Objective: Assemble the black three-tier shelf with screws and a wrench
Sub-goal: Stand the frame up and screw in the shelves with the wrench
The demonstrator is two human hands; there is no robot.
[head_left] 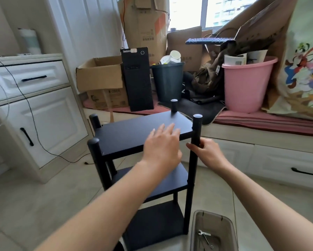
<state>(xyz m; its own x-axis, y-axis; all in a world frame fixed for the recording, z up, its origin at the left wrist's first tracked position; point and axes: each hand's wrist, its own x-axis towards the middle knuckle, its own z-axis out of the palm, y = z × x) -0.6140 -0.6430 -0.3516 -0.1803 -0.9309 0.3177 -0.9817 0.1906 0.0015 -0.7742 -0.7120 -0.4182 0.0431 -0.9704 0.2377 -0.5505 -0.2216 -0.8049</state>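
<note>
Black three-tier shelf: we see it upright on the tiled floor. Both our forearms reach forward. Left hand: fingers straight and spread, over the top tier's near edge. Right hand: curled round the near right post. Wrench: in the clear bin, beside the shelf's foot.

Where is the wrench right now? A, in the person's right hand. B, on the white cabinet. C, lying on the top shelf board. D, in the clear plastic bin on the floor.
D: the wrench lies in the clear bin, while the right hand grips a shelf post.
</note>
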